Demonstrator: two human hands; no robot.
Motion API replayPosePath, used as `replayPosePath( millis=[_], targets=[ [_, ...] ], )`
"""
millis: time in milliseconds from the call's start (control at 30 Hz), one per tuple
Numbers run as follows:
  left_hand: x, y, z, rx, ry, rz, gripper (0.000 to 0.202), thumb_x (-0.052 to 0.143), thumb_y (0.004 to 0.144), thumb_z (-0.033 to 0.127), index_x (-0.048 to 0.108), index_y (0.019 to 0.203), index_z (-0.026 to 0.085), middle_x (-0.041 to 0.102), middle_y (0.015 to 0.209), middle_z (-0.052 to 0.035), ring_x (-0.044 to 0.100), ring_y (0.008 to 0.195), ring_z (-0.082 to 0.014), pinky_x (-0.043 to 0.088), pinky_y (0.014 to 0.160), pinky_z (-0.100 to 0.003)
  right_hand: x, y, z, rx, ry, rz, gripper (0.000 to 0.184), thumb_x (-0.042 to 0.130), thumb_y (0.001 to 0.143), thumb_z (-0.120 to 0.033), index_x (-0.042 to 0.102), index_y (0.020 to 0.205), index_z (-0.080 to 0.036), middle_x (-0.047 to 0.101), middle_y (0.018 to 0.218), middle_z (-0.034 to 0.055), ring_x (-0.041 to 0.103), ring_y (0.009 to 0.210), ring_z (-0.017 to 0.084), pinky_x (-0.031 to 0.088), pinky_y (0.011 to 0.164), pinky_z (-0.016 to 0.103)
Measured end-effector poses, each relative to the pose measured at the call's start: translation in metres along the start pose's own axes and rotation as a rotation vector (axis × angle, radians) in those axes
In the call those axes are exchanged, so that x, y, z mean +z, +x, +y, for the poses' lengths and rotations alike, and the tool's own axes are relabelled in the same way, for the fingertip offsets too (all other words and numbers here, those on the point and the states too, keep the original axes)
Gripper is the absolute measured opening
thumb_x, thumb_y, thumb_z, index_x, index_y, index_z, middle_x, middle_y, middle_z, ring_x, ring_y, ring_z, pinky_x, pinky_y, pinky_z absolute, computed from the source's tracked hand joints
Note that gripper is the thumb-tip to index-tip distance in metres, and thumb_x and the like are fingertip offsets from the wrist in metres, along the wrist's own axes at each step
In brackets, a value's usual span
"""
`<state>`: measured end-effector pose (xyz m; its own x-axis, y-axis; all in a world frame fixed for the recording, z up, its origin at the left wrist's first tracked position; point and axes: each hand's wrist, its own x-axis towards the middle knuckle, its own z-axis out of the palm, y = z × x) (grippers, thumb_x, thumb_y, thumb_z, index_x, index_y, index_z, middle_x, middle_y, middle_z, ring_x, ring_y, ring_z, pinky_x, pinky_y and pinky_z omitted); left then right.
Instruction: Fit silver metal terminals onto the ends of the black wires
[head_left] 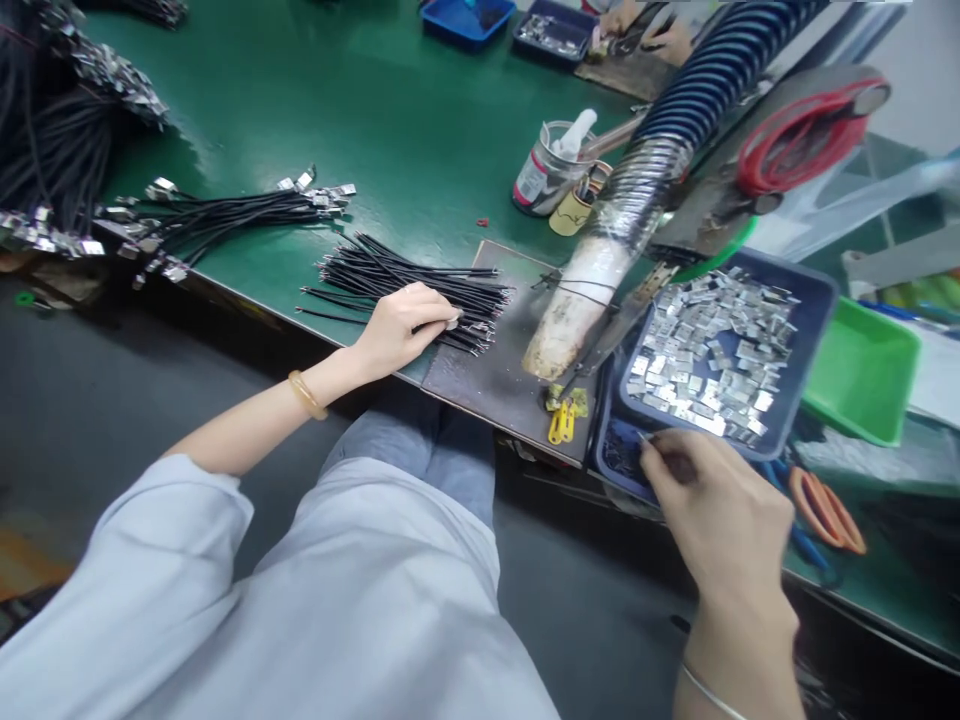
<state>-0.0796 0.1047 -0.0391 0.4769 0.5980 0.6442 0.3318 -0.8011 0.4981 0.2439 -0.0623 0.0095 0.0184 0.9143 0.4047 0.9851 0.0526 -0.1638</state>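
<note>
My left hand rests over a bunch of short black cables with stripped ends, lying by the table's front edge. Its thumb and fingers are pinched, with a small whitish bit at their tips that I cannot make out. Off to the right, my right hand is closed in a pinch above a small blue tray of tiny dark pieces. A thin, bright tip shows at those fingers, too small to name. Behind that hand sits a larger dark-blue tray full of silvery metal connectors.
A fume hose hangs down over the brown work board, where a yellow clip-like piece lies. Cables with metal ends lie left. Orange-handled scissors, a green tray and a jar stand around. Another person's hands work at the far side.
</note>
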Motion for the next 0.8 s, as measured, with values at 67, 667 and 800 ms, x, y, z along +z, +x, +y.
replayPosePath(
  millis=[67,667,800],
  targets=[
    [0.001,0.006,0.002,-0.007,0.021,0.053,0.024,0.053,0.098,0.017,0.077,0.097,0.018,0.078,0.089,-0.0059,0.071,0.084,-0.0174,0.052,0.081,-0.033,-0.005,-0.001,-0.008,0.028,0.115,0.097,0.037,0.057,0.093,-0.050,0.059,0.066,-0.026,0.070,0.071,0.0046,0.061,0.052,0.016,0.043,0.046,0.031],
    [-0.004,0.025,0.112,0.051,-0.065,0.177,0.016,0.056,0.094,0.014,0.072,0.095,0.016,0.068,0.075,-0.0036,0.062,0.066,-0.0110,0.052,0.067,-0.022,-0.003,-0.007,-0.090,0.213,0.576,0.913,0.017,0.086,0.070,-0.010,0.079,0.078,-0.023,0.079,0.079,0.0009,0.073,0.060,0.022,0.063,0.048,0.037],
    [0.032,-0.003,0.129,-0.485,-0.547,0.068,0.014,0.062,0.086,0.017,0.075,0.088,0.012,0.073,0.073,-0.0039,0.062,0.060,-0.0098,0.052,0.057,-0.018,0.005,-0.015,-0.095,0.245,0.669,0.726,0.018,0.083,0.073,-0.006,0.072,0.077,-0.020,0.077,0.083,-0.0004,0.074,0.068,0.016,0.066,0.061,0.031]
  ],
)
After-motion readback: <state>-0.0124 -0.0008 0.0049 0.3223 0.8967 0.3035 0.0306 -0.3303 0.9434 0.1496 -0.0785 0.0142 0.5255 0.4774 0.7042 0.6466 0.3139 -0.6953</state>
